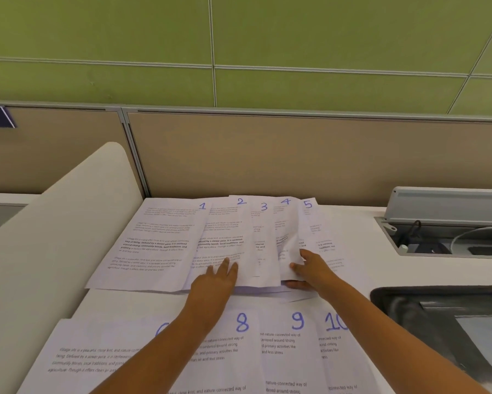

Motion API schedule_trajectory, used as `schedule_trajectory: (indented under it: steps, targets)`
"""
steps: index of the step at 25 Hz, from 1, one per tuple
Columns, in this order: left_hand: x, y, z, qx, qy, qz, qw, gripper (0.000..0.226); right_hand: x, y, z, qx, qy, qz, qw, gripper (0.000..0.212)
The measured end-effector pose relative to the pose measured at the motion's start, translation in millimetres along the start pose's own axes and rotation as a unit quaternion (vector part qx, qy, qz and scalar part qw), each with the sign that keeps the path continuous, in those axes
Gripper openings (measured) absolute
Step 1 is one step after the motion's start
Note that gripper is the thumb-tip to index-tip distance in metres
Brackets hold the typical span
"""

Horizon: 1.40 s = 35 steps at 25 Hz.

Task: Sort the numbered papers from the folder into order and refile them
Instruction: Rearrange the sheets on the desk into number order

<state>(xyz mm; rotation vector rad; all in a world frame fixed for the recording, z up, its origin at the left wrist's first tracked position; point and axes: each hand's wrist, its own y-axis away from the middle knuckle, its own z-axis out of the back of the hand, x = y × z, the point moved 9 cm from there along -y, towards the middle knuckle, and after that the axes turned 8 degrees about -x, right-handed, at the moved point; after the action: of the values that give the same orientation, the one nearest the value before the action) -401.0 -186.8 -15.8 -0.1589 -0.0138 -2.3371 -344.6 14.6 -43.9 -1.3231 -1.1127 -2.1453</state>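
Fanning across the white table [350,231] at 12 o'clock, the far row of papers [165,243] carries handwritten blue numbers 1, 2, 3, 4 and 5 at the top corners, each sheet overlapping the next. Nearer you, at 6 o'clock, the second row [284,354] shows 8, 9 and 10 plainly; your left forearm covers most of a figure that may be a 6, and any 7 is hidden.

Your left hand [213,282] lies flat with straight fingers pressing on sheet 2 [224,231], pinning it. Your right hand [310,270] pinches the lower edge of sheet 4 [286,226], thumb on top and fingers tucked under, so that the corner lifts and curls.

These sheets are light, limp and slick against each other. They will probably slide or crease if you tug one corner, so take hold along a lower edge, as your right hand does, and keep the flat hand as a brake while you gather.

The printed text is mostly too small to read; on the near row you can make out fragments such as "nature-connected way of", "primary activities like" and "and less stress".

At 3 o'clock, a dark folder-like thing [443,314] lies on the table; I cannot tell for sure that it is the folder.
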Motion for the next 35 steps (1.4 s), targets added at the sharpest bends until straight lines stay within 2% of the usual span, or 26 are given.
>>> schedule_trajectory:
  steps: [4, 5, 8, 10, 13, 16, 17, 20, 24, 27, 31, 33, 35]
  targets:
    - [6, -1, -5, -0.001, 0.022, -0.009, 1.000, 0.059, 2, -3, -2, -0.001, 0.064, 0.005, 0.998, 0.039]
    - [7, -1, -5, -0.012, 0.039, -0.013, 0.999, 0.066, 7, -4, 6, -0.027, 0.116, 0.030, 0.992, 0.037]
    - [5, 3, -3, -0.026, 0.076, -0.022, 0.996, 0.121, 19, -9, 45, -0.154, 0.263, 0.112, 0.946, 0.039]
    - [6, 1, -6, -0.030, 0.089, -0.016, 0.995, 0.128, 17, -11, 58, -0.180, 0.326, 0.119, 0.920, 0.038]
    - [3, -3, -13, -0.016, 0.110, -0.013, 0.994, 0.126, 8, -22, 58, -0.142, 0.372, 0.082, 0.914, 0.032]
    - [1, -2, -19, -0.010, 0.117, -0.013, 0.993, 0.124, 10, -25, 53, -0.139, 0.343, 0.072, 0.926, 0.029]
    - [1, -1, -20, -0.009, 0.118, -0.013, 0.993, 0.124, 13, -24, 54, -0.156, 0.352, 0.081, 0.920, 0.031]
    - [2, 0, -24, -0.009, 0.134, -0.004, 0.991, 0.127, 20, -27, 58, -0.186, 0.401, 0.081, 0.893, 0.056]
    - [8, -6, -21, -0.039, 0.137, 0.019, 0.990, 0.126, 21, -44, 49, -0.127, 0.279, 0.022, 0.952, 0.050]
    - [8, -6, -20, -0.040, 0.152, 0.024, 0.987, 0.101, 23, -46, 44, -0.128, 0.273, 0.007, 0.953, 0.040]
    - [8, -5, -21, -0.044, 0.157, 0.031, 0.986, 0.098, 34, -53, 30, -0.111, 0.266, 0.039, 0.957, 0.030]
    - [8, -4, -21, -0.049, 0.157, 0.034, 0.986, 0.108, 40, -55, 19, -0.093, 0.360, 0.079, 0.925, 0.022]
    - [8, -5, -23, -0.048, 0.157, 0.037, 0.986, 0.125, 45, -51, 19, -0.119, 0.458, 0.106, 0.874, 0.034]
